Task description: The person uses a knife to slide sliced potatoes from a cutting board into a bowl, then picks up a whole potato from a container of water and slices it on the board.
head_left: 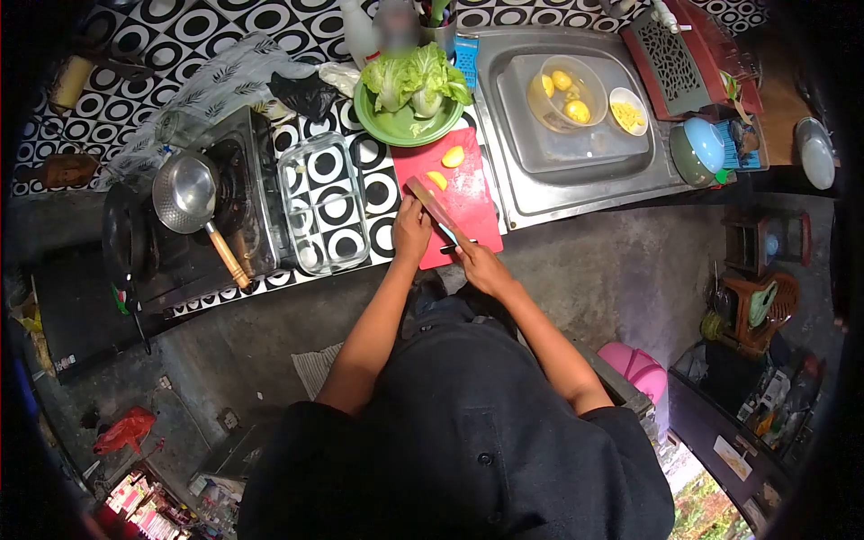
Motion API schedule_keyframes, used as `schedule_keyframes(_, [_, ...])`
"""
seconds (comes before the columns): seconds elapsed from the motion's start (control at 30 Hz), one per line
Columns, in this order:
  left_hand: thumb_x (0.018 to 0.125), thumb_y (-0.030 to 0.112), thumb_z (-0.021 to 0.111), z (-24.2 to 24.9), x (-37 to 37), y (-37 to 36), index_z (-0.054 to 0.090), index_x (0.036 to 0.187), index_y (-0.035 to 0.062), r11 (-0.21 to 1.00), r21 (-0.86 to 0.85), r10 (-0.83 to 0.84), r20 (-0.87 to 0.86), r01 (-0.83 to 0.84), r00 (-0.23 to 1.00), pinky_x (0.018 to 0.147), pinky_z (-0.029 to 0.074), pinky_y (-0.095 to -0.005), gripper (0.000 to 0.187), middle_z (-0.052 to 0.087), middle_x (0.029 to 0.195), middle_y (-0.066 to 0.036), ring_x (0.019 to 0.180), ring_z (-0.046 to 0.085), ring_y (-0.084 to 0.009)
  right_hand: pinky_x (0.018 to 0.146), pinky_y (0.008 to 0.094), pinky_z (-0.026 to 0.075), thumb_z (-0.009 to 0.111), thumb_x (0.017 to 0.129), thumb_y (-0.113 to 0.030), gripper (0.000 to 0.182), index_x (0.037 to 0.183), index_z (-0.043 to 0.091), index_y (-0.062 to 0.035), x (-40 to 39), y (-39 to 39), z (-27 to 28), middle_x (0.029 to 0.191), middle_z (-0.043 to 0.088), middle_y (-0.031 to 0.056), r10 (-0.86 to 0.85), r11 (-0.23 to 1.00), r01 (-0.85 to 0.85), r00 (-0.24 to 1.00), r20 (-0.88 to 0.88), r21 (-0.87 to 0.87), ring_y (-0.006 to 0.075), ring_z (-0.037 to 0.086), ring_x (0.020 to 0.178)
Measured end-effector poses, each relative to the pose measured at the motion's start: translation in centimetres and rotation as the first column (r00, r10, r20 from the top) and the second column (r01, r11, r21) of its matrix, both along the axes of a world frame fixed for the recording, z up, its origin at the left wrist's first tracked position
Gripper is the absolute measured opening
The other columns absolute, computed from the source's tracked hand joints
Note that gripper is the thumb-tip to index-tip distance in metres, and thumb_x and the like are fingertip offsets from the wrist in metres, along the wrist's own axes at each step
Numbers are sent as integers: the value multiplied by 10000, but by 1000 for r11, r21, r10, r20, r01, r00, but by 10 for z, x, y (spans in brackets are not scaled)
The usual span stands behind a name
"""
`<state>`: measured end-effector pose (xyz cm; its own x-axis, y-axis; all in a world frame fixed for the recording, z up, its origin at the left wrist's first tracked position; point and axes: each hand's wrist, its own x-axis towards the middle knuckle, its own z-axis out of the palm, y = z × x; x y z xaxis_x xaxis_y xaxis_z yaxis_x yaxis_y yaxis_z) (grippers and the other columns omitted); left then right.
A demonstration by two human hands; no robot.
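Observation:
My right hand (486,272) grips the handle of a kitchen knife (436,208), whose broad blade points up and left across a red cutting board (472,202). My left hand (412,230) is at the board's left edge, beside the blade. Its fingers are curled together, and whatever they hold is hidden. Two yellow pieces, which look like peeled potato, lie on the board beyond the blade: a larger piece (453,157) and a smaller piece (436,180).
Behind the board sits a green plate (405,135) of leafy lettuce (418,85). On the left are a glass dish (286,202) and a stove with a saucepan (185,192). The sink (504,193) at right holds a clear bowl (537,112) of yellow pieces and a small white bowl (641,132).

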<state>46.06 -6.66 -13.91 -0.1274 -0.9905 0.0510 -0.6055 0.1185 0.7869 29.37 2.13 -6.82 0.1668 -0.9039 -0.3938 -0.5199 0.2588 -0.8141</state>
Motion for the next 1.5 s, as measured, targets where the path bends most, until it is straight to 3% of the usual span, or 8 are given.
schedule_keyframes(0.1, [790, -13, 602, -3, 0, 0, 584, 961, 23, 1000, -23, 1, 0, -1, 1000, 668, 487, -455, 176, 525, 906, -135, 783, 601, -344, 822, 536, 454, 449, 1017, -174, 504, 1498, 351, -59, 2, -7, 1, 957, 621, 343, 23, 999, -21, 999, -41, 33, 501, 605, 939])
schedule_keyframes(0.3, [794, -10, 607, 1, 0, 0, 583, 950, 24, 1000, -27, -4, 8, 5, 1000, 664, 487, -448, 161, 519, 889, -129, 774, 602, -330, 848, 512, 461, 455, 1019, -171, 502, 1487, 362, -17, 5, -10, -21, 1021, 613, 345, -8, 994, 13, 999, 43, -110, 489, 605, 987])
schedule_keyframes(0.6, [815, 21, 623, -2, 1, -1, 595, 1003, 13, 998, -54, -23, 22, 24, 999, 678, 494, -432, 190, 545, 939, -129, 772, 606, -318, 833, 524, 474, 466, 1011, -171, 492, 1463, 383, 5, 16, -34, -24, 980, 615, 362, -21, 994, 29, 997, 73, -108, 506, 614, 948])
schedule_keyframes(0.7, [813, 28, 628, -2, 2, 0, 591, 1007, -1, 999, -33, -26, 24, 27, 999, 683, 497, -426, 200, 546, 943, -133, 766, 605, -316, 833, 544, 470, 469, 1006, -170, 478, 1442, 401, 14, 22, -46, -35, 991, 621, 361, -14, 973, 27, 998, 54, -230, 508, 614, 956])
schedule_keyframes(0.87, [799, 26, 637, 1, 1, -1, 588, 1008, -3, 1000, -18, -19, 19, 19, 1000, 682, 499, -421, 217, 543, 942, -130, 756, 607, -300, 823, 559, 467, 467, 1001, -163, 497, 1459, 369, 5, 20, -51, -20, 987, 632, 349, 26, 981, -26, 1000, -1, -193, 508, 615, 947])
schedule_keyframes(1.2, [820, 79, 716, 8, -5, 1, 605, 1166, 57, 998, -53, 28, 14, -27, 1000, 698, 522, -386, 364, 577, 968, -107, 752, 625, -261, 821, 546, 466, 460, 1016, -182, 545, 1520, 281, -78, -21, -15, -16, 978, 640, 315, 122, 976, -123, 992, -14, -181, 495, 616, 930])
schedule_keyframes(1.33, [825, 88, 748, 9, -10, 3, 626, 1159, 44, 998, -33, 53, -1, -53, 999, 700, 512, -372, 358, 587, 952, -130, 750, 618, -258, 846, 513, 475, 455, 1025, -188, 523, 1525, 325, -112, -42, -14, -16, 1022, 645, 310, 96, 980, -104, 994, -56, -170, 476, 618, 971])
schedule_keyframes(1.5, [818, 74, 753, 14, -15, 6, 633, 1164, 29, 994, -52, 100, 22, -99, 995, 713, 503, -353, 369, 592, 958, -140, 754, 603, -248, 848, 493, 484, 467, 1021, -192, 492, 1488, 388, -59, -63, -31, -11, 975, 654, 309, 116, 983, -116, 993, -11, -143, 477, 627, 961])
